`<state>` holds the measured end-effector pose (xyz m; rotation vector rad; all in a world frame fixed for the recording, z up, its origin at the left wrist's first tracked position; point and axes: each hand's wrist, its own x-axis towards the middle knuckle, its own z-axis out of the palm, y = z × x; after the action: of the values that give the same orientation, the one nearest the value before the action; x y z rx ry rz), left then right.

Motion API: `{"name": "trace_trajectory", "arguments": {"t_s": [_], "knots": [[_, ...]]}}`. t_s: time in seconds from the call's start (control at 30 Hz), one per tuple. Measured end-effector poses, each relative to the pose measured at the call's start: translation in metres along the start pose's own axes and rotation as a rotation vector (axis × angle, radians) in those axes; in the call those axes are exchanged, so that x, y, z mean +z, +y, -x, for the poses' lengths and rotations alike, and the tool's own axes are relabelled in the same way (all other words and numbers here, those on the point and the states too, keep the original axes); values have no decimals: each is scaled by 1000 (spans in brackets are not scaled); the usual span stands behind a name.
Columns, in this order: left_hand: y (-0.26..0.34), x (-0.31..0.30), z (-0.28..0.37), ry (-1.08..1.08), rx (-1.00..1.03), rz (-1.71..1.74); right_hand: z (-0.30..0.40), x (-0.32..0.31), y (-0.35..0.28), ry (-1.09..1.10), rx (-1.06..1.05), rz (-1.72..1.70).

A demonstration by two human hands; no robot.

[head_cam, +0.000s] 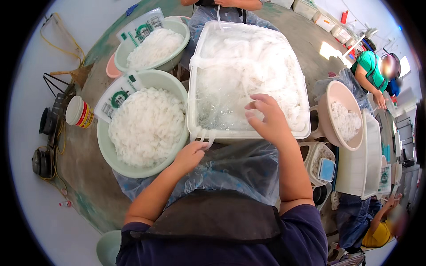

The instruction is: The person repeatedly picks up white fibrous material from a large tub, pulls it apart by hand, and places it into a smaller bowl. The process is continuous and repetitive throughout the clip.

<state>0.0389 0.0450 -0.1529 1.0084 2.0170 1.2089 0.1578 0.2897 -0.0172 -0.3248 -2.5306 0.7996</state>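
A large white plastic tub [192, 99] stands before me, holding water and a mass of pale, soft, stringy strands [249, 66] that look like sausage casings. At its near left corner, several strands [208, 135] hang over the rim, and my left hand [190, 156] grips their ends. My right hand [270, 121] hovers above the tub's near right part, fingers apart and holding nothing that I can see. To the left, a pale green basin [106, 149] is heaped with white bunched strands [148, 128]. A printed plastic bag [116, 96] lies over its far edge.
A second green basin [184, 43] with white strands stands farther left. Across the tub is a person's hand [228, 2]. A beige basin [356, 133] tilts at right, beside a stool [309, 159] bearing a blue-lidded box [326, 169]. A lidded bucket [79, 112] stands left.
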Motion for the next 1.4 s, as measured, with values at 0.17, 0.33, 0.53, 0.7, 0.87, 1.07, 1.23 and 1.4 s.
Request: {"name": "trace_trajectory", "arguments": {"t_s": [0.17, 0.33, 0.53, 0.7, 0.87, 1.07, 1.23, 1.4], "knots": [[-2, -1, 0, 43, -110, 30, 11, 23, -14, -92, -65, -44], [16, -18, 12, 238, 66, -52, 28, 26, -10, -245, 21, -32], [65, -62, 10, 151, -9, 525, 11, 45, -30, -357, -122, -185], [145, -127, -2, 72, 94, 511, 2, 106, -53, -333, -374, -246], [189, -159, 10, 197, 293, 264, -18, 95, -12, -206, -212, -253], [149, -118, 15, 22, 37, 372, -25, 21, -1, -293, -139, 120], [135, -79, 9, -152, -150, 1024, -5, 42, -19, -380, -147, -599], [106, -85, 7, -350, -44, 1043, 8, 67, -38, -582, -63, -621]]}}
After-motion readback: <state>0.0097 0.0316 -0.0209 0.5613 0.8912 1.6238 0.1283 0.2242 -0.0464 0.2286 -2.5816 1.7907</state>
